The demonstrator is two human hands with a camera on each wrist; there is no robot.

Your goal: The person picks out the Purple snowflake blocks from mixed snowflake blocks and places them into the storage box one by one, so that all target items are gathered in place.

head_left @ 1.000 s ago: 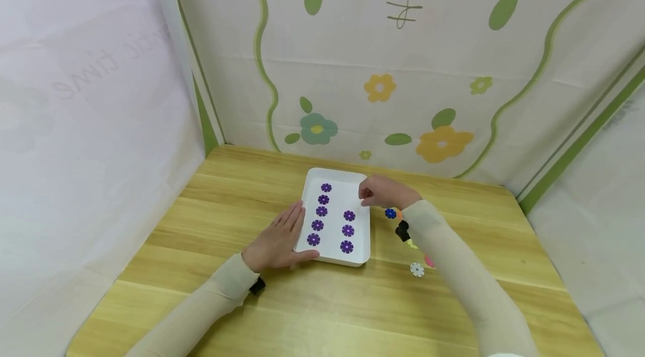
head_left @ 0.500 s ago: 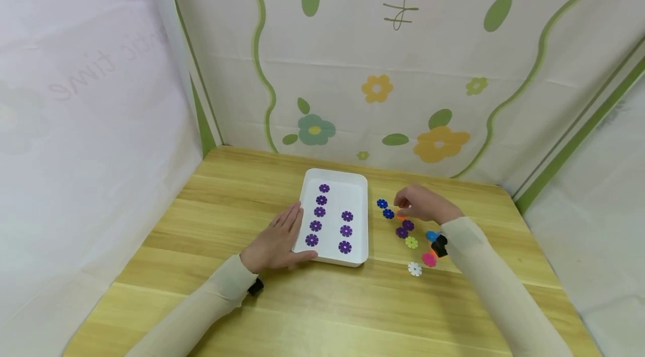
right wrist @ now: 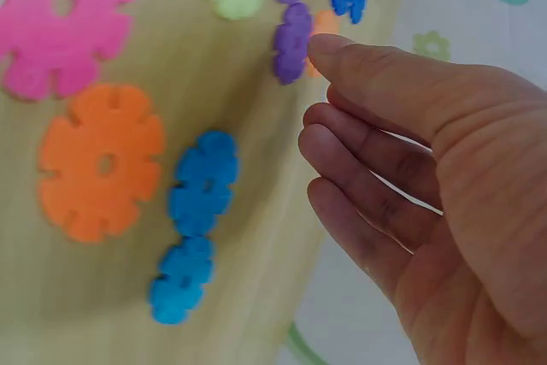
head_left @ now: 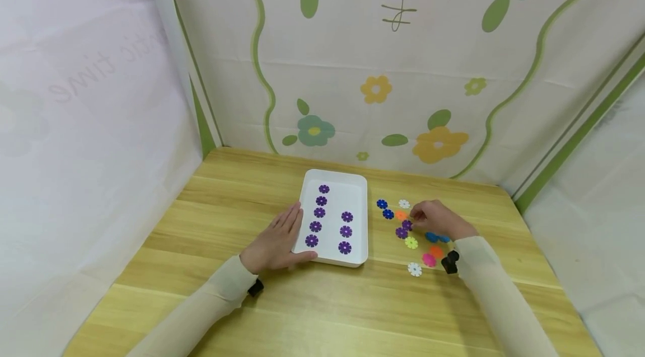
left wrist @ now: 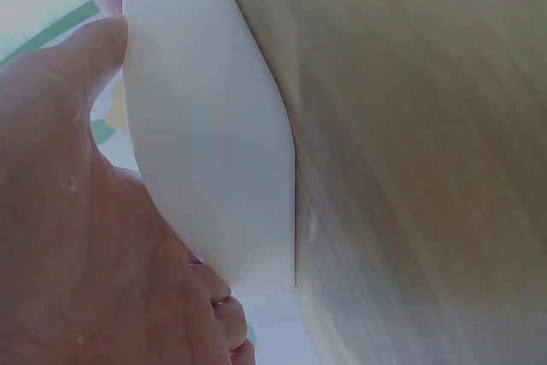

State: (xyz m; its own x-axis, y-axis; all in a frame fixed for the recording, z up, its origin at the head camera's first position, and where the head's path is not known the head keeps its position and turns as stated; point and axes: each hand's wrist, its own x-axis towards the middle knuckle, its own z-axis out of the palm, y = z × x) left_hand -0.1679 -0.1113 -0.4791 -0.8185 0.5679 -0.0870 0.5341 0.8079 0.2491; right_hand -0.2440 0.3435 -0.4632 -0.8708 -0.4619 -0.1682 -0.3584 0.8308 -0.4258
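Note:
In the head view, a white tray (head_left: 335, 256) holds purple snowflake discs (head_left: 319, 212) in two columns, the left one longer. My left hand (head_left: 274, 242) rests along the tray's left edge with straight fingers. In the left wrist view its thumb (left wrist: 102, 44) touches the rim of the tray (left wrist: 205, 126). My right hand (head_left: 438, 218) hovers over the loose discs right of the tray, closest to a purple disc (head_left: 407, 225). Its fingers are loosely bent, and no disc shows between them in the right wrist view. The thumb partly covers an orange disc (right wrist: 323, 27) there.
Around the right hand lie blue discs (head_left: 387, 214), a yellow disc (head_left: 411, 243), a pink disc (head_left: 429, 259), light-blue discs (head_left: 431, 237) and white discs (head_left: 415, 269). A printed cloth (head_left: 342, 111) stands behind the wooden table (head_left: 322, 312).
My right hand has gone from the tray's upper right side over to the loose discs, then a little farther right and down. The left hand and tray have stayed put.

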